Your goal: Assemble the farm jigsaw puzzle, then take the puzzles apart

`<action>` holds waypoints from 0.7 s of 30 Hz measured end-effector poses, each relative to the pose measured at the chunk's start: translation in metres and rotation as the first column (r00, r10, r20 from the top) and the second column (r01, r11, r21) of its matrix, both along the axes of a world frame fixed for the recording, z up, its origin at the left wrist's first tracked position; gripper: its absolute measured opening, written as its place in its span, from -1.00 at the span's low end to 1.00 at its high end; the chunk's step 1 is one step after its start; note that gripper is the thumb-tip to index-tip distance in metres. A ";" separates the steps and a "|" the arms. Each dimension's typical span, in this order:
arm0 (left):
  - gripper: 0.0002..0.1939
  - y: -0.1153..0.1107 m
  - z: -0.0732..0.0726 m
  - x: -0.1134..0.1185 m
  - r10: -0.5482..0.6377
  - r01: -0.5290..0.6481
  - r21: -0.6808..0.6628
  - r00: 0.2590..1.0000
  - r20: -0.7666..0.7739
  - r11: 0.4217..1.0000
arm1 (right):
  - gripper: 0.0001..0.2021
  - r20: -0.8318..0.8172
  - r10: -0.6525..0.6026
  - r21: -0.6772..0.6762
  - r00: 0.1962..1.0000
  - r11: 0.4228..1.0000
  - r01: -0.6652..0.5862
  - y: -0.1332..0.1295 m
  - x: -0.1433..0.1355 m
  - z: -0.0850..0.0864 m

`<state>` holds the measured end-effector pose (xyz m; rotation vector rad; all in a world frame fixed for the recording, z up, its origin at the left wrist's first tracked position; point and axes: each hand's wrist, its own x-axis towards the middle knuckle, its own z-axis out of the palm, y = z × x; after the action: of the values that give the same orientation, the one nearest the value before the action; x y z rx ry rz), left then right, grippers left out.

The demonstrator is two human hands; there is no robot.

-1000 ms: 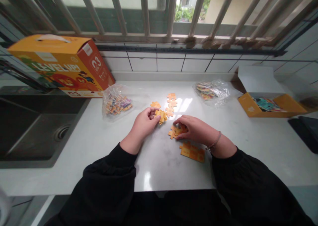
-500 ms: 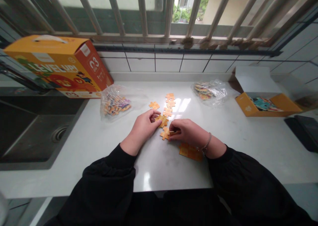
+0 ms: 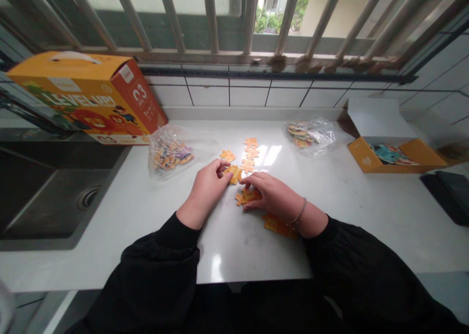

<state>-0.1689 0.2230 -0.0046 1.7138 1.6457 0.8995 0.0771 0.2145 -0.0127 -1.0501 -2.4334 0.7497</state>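
Observation:
My left hand (image 3: 209, 185) pinches a yellow-orange jigsaw puzzle piece (image 3: 233, 174) between thumb and fingers, just above the white counter. Opposite it, my right hand (image 3: 269, 192) has its thumb and fingertips around another orange puzzle piece (image 3: 251, 195), which overlaps a lighter piece (image 3: 240, 198) on the counter. Whether those two are joined, I cannot tell. Beyond the hands, several orange pieces (image 3: 251, 150) lie in a column, with a single piece (image 3: 227, 155) to their left. Joined orange pieces (image 3: 279, 226) lie partly under my right wrist.
Clear plastic bags of puzzle pieces stand left (image 3: 170, 153) and right (image 3: 309, 134). An orange LEVEL UP! box (image 3: 91, 99) is by the dark sink (image 3: 47, 197). At right are an open orange box (image 3: 388, 165) and a black device (image 3: 445, 194).
My left hand has shifted slightly left with its piece. The piece at my right hand has turned from edge-on to flatter, and the right index finger reaches further forward.

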 end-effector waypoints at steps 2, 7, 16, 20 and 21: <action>-0.76 0.001 -0.001 0.000 -0.022 0.022 0.006 1.000 0.005 1.000 | -0.39 0.007 0.021 -0.008 1.000 1.000 -0.021 0.000 -0.001 -0.001; -0.75 0.001 -0.005 0.002 -0.089 0.090 -0.004 0.994 0.055 0.996 | -0.48 0.064 0.033 0.012 0.997 0.999 -0.034 -0.001 -0.003 0.003; -0.76 -0.003 0.004 0.006 -0.128 0.132 -0.057 0.990 0.062 0.990 | -0.59 -0.064 -0.074 -0.145 0.995 0.987 0.064 -0.004 -0.005 0.006; -0.75 -0.007 0.006 0.011 -0.270 0.282 -0.055 0.950 0.158 0.958 | -0.53 -0.133 -0.239 -0.186 0.962 0.959 0.213 0.001 -0.004 -0.002; -0.74 -0.007 0.007 0.011 -0.304 0.315 -0.042 0.937 0.169 0.948 | -0.45 -0.135 -0.268 -0.168 0.954 0.955 0.244 0.002 -0.003 -0.004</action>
<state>-0.1575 0.2156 0.0021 1.7422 1.2426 0.7949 0.0737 0.2167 -0.0162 -1.2835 -2.0832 0.8986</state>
